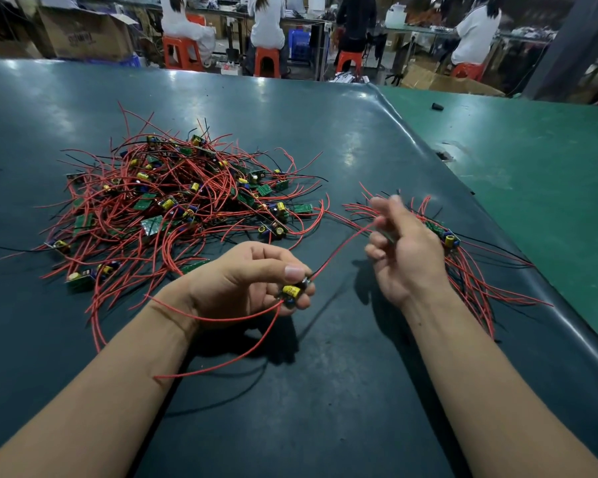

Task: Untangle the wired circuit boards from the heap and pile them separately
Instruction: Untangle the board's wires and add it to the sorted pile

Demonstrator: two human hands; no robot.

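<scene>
A tangled heap (173, 201) of small green circuit boards with yellow capacitors and red and black wires lies at the left middle of the dark table. My left hand (249, 281) pinches one circuit board (292, 293) above the table in front of the heap. Its red wires hang down and trail left. One red wire (342, 246) runs up from it to my right hand (404, 250), whose blurred fingers curl round it. Behind my right hand lies a smaller separate pile (463, 257) of wired boards.
The dark green table (325, 408) meets a lighter green table (532, 188) on the right, where a small black object (437, 106) lies. Beyond the far edge, several people sit on orange stools (182, 51) at benches, with cardboard boxes (83, 32) nearby.
</scene>
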